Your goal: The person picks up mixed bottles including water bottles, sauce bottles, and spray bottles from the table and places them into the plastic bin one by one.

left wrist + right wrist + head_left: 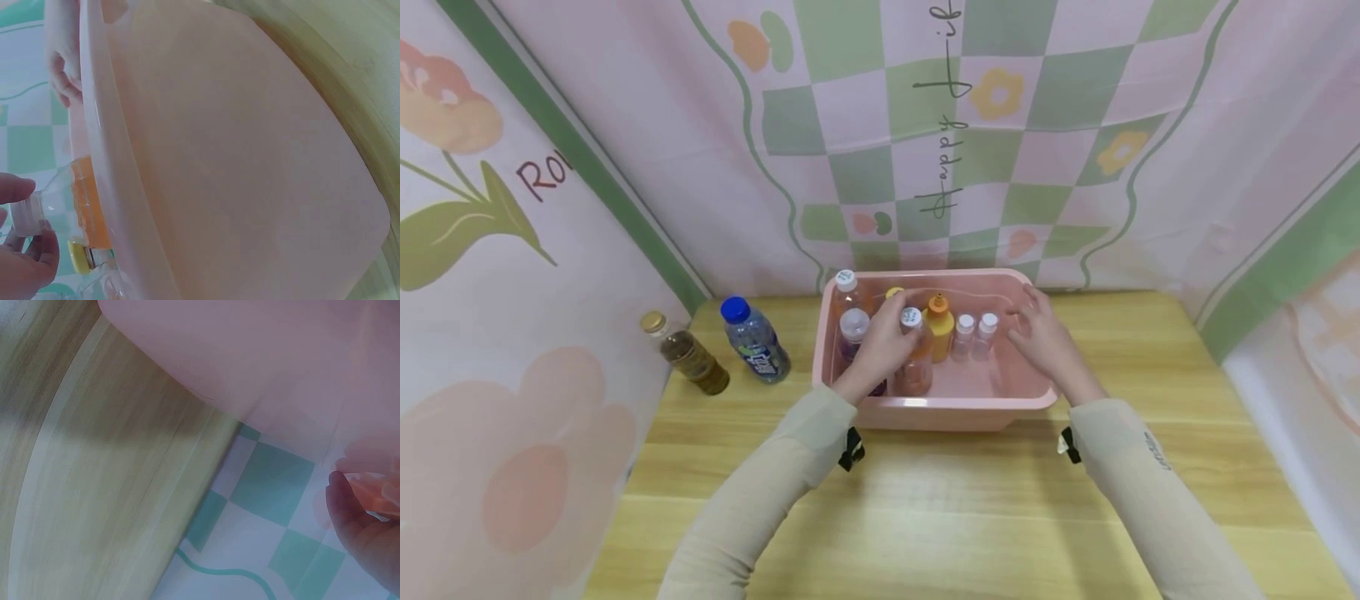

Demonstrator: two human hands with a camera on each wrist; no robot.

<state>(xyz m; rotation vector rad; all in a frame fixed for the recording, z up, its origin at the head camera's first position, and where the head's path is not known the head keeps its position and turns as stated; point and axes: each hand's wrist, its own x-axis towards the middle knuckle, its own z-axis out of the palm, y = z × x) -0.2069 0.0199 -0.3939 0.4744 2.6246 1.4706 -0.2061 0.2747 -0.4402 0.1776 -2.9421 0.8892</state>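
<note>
A pink plastic bin (955,404) stands on the wooden table with several bottles in it. My left hand (883,342) reaches over its near rim and pinches the whitish cap of a clear bottle (59,200) with an orange band. That bottle (916,367) stands upright inside the bin, left of an orange squeeze bottle (938,329). My right hand (1041,333) hangs at the bin's right wall, fingers loosely bent and holding nothing. Nearest to it are two small clear bottles with white caps, one of them a small bottle (985,337).
Outside the bin, to its left, stand a blue-capped bottle (756,342) and a gold-capped bottle of dark liquid (688,354). Inside the left end are a white-capped bottle (846,287) and a purple bottle (853,329). A patterned cloth (917,125) hangs behind the table.
</note>
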